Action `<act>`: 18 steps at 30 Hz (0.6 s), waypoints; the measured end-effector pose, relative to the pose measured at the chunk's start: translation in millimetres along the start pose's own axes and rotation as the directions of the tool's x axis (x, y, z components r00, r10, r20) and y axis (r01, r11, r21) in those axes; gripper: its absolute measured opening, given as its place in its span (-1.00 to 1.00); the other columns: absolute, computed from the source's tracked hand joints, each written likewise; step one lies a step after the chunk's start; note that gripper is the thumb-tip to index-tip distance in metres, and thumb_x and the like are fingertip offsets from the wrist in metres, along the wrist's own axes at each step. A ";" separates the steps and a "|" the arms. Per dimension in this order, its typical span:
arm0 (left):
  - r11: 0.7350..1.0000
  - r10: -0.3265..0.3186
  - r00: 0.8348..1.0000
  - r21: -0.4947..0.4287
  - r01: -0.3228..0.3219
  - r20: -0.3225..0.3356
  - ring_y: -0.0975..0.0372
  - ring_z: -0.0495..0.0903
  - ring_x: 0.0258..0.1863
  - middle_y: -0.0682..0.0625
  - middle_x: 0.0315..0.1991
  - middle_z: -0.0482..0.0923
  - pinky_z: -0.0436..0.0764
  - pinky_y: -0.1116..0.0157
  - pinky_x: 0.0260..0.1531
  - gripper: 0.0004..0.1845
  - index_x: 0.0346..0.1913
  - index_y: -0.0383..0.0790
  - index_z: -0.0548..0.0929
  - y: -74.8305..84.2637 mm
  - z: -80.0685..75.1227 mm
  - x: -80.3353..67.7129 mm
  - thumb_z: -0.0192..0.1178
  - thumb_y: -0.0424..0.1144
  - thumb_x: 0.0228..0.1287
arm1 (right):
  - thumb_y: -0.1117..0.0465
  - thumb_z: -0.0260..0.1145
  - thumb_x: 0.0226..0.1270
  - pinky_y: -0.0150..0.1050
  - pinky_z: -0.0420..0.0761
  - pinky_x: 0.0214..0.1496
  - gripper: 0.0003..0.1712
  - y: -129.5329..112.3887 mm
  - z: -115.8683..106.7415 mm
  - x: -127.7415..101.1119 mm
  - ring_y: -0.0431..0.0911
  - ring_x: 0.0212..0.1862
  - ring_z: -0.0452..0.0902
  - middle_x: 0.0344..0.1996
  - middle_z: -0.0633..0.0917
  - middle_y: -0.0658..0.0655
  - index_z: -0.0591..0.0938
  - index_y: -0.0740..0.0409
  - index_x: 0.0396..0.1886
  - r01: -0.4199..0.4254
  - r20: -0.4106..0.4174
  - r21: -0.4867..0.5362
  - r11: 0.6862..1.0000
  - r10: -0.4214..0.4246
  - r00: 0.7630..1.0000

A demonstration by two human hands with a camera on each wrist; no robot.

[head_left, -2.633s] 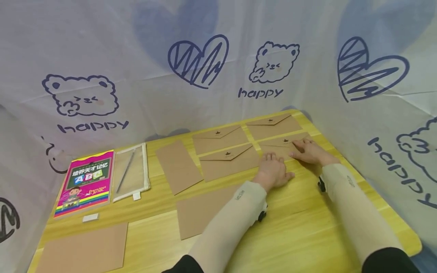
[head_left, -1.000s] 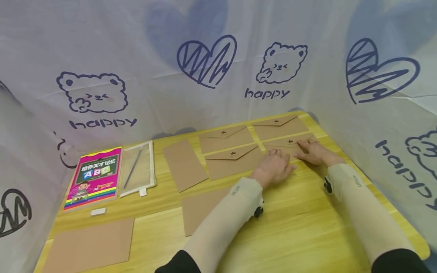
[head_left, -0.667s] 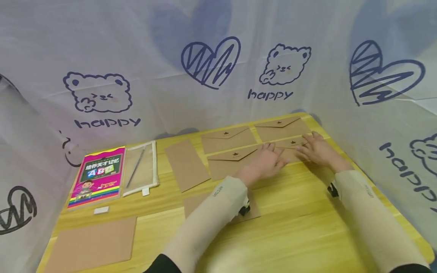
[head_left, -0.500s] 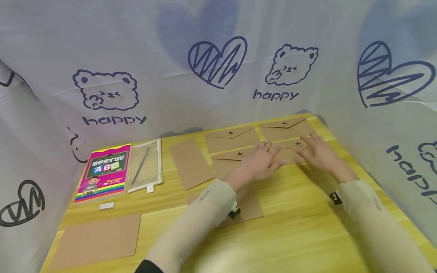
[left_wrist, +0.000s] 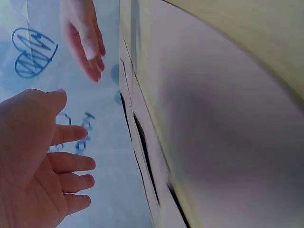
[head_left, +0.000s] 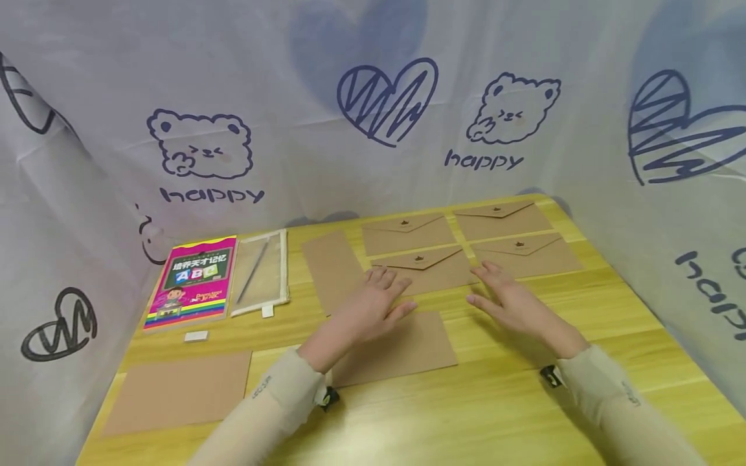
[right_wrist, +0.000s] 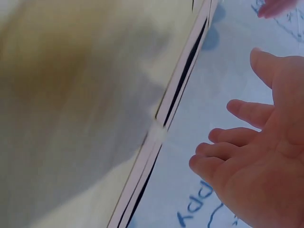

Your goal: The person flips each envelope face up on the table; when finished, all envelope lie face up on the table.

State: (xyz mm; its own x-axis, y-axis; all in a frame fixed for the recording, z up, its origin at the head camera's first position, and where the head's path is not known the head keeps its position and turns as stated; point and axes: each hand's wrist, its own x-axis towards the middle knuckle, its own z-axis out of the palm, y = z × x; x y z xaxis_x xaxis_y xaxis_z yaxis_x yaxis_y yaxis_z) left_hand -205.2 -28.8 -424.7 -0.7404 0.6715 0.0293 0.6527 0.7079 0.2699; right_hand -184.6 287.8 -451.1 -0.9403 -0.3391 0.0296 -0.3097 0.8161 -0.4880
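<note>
Four brown envelopes lie closed in two rows at the back right of the yellow wooden table (head_left: 524, 401); the nearest two are the middle envelope (head_left: 428, 266) and the right envelope (head_left: 524, 254). A plain brown sheet (head_left: 402, 349) lies in front of them. My left hand (head_left: 389, 294) is open with spread fingers over the sheet's far edge, holding nothing. My right hand (head_left: 488, 288) is open too, over bare wood just before the envelopes. In the wrist views my left hand (left_wrist: 42, 156) and my right hand (right_wrist: 247, 161) hang a little off the tabletop.
A second brown sheet (head_left: 332, 268) lies upright-wise left of the envelopes, a third (head_left: 177, 391) at the front left. A pink ABC book (head_left: 192, 281), a clear pouch (head_left: 260, 272) with a pen and a small white eraser (head_left: 195, 336) sit at the left. A printed cloth backdrop (head_left: 373, 129) surrounds the table.
Both hands have left the right front envelope and drawn back toward me and leftward. The left hand is now over the plain brown sheet. The head view has swung left.
</note>
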 end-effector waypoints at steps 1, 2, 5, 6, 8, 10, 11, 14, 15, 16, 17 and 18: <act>1.000 -0.014 1.000 -0.003 0.014 -0.010 -0.23 0.15 0.64 -0.39 0.60 0.22 0.07 -0.14 0.67 -0.32 0.59 -0.24 0.35 -4.8 1.1 -8.1 -0.12 0.17 0.70 | -0.12 0.14 0.68 0.47 0.12 0.59 -0.18 -2.8 3.5 -1.1 0.47 0.63 -0.01 0.63 0.10 0.53 0.24 0.32 0.64 0.008 0.005 0.003 1.000 -0.008 1.000; 1.000 -0.026 0.999 -0.003 0.026 -0.024 -0.24 0.18 0.63 -0.40 0.58 0.24 0.09 -0.16 0.66 -0.32 0.58 -0.25 0.37 -9.3 2.4 -16.2 -0.09 0.16 0.70 | -0.11 0.14 0.68 0.48 0.12 0.59 -0.19 -5.4 7.0 -2.3 0.48 0.63 -0.01 0.63 0.12 0.53 0.24 0.32 0.63 0.018 0.010 0.006 1.000 -0.018 1.000; 0.998 -0.064 0.996 -0.020 0.063 -0.055 -0.27 0.24 0.59 -0.42 0.55 0.30 0.15 -0.21 0.63 -0.32 0.56 -0.26 0.40 -21.0 5.8 -40.7 -0.02 0.16 0.67 | -0.11 0.15 0.68 0.48 0.15 0.57 -0.20 -13.2 16.2 -6.8 0.49 0.62 0.01 0.61 0.16 0.53 0.26 0.32 0.62 0.044 0.025 0.011 0.999 -0.045 0.999; 0.997 -0.074 0.995 -0.027 0.072 -0.064 -0.29 0.26 0.57 -0.43 0.54 0.31 0.17 -0.23 0.62 -0.32 0.55 -0.27 0.41 -24.7 7.3 -48.9 0.01 0.15 0.66 | -0.12 0.15 0.68 0.48 0.16 0.57 -0.20 -15.4 19.0 -8.6 0.49 0.63 0.02 0.61 0.16 0.53 0.26 0.31 0.62 0.048 0.037 0.012 0.999 -0.048 0.998; 0.995 -0.099 0.993 -0.033 0.097 -0.067 -0.30 0.27 0.56 -0.43 0.53 0.33 0.17 -0.26 0.60 -0.31 0.55 -0.27 0.42 -31.4 10.6 -66.2 0.04 0.16 0.64 | -0.13 0.15 0.67 0.47 0.17 0.56 -0.21 -20.5 24.0 -12.1 0.49 0.62 0.03 0.60 0.17 0.54 0.29 0.30 0.61 0.055 0.060 0.016 0.998 -0.056 0.997; 0.991 -0.131 0.989 -0.026 0.130 -0.064 -0.32 0.28 0.55 -0.41 0.52 0.35 0.18 -0.28 0.59 -0.31 0.55 -0.25 0.43 -37.8 13.9 -83.5 0.08 0.16 0.61 | -0.15 0.14 0.67 0.47 0.17 0.56 -0.20 -24.4 28.9 -15.5 0.48 0.63 0.03 0.60 0.17 0.54 0.30 0.29 0.61 0.061 0.093 0.021 0.998 -0.063 0.994; 0.989 -0.146 0.987 -0.017 0.146 -0.064 -0.32 0.29 0.55 -0.41 0.51 0.37 0.19 -0.29 0.58 -0.31 0.54 -0.24 0.44 -40.6 15.6 -91.7 0.10 0.17 0.60 | -0.16 0.14 0.67 0.47 0.16 0.57 -0.20 -26.1 31.2 -17.1 0.47 0.63 0.02 0.61 0.17 0.54 0.30 0.29 0.62 0.064 0.112 0.025 0.998 -0.066 0.991; 0.983 -0.180 0.981 0.010 0.181 -0.071 -0.35 0.34 0.51 -0.41 0.48 0.41 0.23 -0.31 0.55 -0.30 0.52 -0.21 0.47 -47.9 20.0 -112.9 0.16 0.18 0.56 | -0.18 0.13 0.67 0.47 0.14 0.58 -0.18 -31.2 37.0 -21.1 0.47 0.64 0.00 0.61 0.17 0.53 0.28 0.27 0.63 0.066 0.163 0.045 0.997 -0.073 0.984; 0.982 -0.184 0.980 0.018 0.186 -0.075 -0.35 0.35 0.50 -0.41 0.47 0.43 0.25 -0.32 0.54 -0.29 0.52 -0.21 0.47 -49.9 21.4 -118.3 0.18 0.19 0.53 | -0.18 0.13 0.67 0.47 0.15 0.58 -0.18 -32.4 38.7 -22.0 0.48 0.63 0.01 0.61 0.17 0.53 0.27 0.27 0.63 0.069 0.174 0.048 0.996 -0.076 0.982; 0.982 -0.186 0.979 0.021 0.188 -0.079 -0.36 0.37 0.49 -0.42 0.45 0.44 0.26 -0.33 0.52 -0.27 0.52 -0.20 0.48 -51.5 22.5 -123.0 0.20 0.21 0.51 | -0.18 0.13 0.67 0.47 0.14 0.58 -0.17 -33.5 40.3 -22.6 0.48 0.63 0.01 0.60 0.18 0.53 0.27 0.27 0.64 0.070 0.183 0.052 0.996 -0.079 0.980; 0.981 -0.189 0.979 0.020 0.191 -0.078 -0.36 0.37 0.48 -0.42 0.45 0.44 0.27 -0.35 0.51 -0.24 0.53 -0.18 0.47 -52.9 23.5 -127.1 0.22 0.24 0.48 | -0.18 0.13 0.67 0.47 0.14 0.59 -0.17 -34.7 41.7 -22.9 0.47 0.63 0.01 0.60 0.19 0.53 0.27 0.27 0.64 0.072 0.189 0.056 0.996 -0.081 0.979; 0.981 -0.190 0.979 0.017 0.192 -0.075 -0.37 0.37 0.48 -0.43 0.45 0.44 0.27 -0.36 0.50 -0.21 0.53 -0.16 0.47 -54.1 24.5 -130.6 0.25 0.26 0.44 | -0.18 0.13 0.67 0.46 0.14 0.59 -0.18 -35.8 43.1 -23.0 0.47 0.63 0.01 0.60 0.20 0.53 0.27 0.26 0.64 0.070 0.193 0.060 0.996 -0.081 0.978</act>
State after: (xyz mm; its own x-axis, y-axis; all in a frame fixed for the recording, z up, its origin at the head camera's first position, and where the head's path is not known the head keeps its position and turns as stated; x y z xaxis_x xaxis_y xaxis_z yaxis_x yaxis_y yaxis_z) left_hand -139.9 -149.3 -466.7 -0.8608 0.5066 0.0497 0.5014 0.8271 0.2541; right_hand -145.7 246.1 -471.9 -0.8672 -0.4878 -0.1001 -0.3661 0.7609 -0.5358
